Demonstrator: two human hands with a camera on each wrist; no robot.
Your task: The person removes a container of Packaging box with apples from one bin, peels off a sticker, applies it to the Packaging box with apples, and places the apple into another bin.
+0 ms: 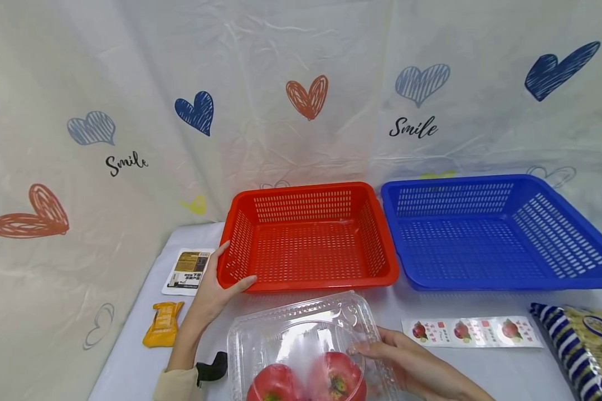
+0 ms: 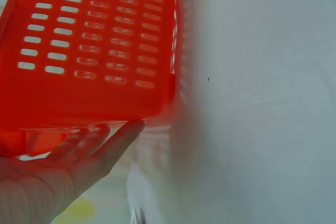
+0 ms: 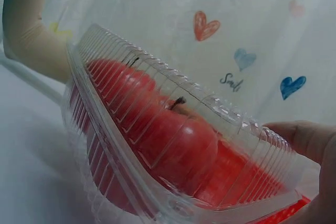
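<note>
right hand (image 1: 406,362): your fingers are curled round the clear clamshell (image 1: 301,340) at its 3 o'clock edge; tomatoes (image 1: 336,379) sealed inside.
left hand (image 1: 213,289): fingers straight, pressed against the red basket (image 1: 308,236) at its 8 o'clock corner, thumb along the front rim.
clamshell position: at 6 o'clock of the red basket, just short of its front rim.
step: looks like loading, basket steadied.
next: lift over the rim, then lower flat.
blue basket (image 1: 491,231): at 3 o'clock of red, untouched.

"Smile" printed twice on the backdrop (image 1: 301,67), by the hearts; also partly visible in right wrist view. Print on the white packet (image 1: 188,271) and sticker strip (image 1: 474,331) too small to read
</note>
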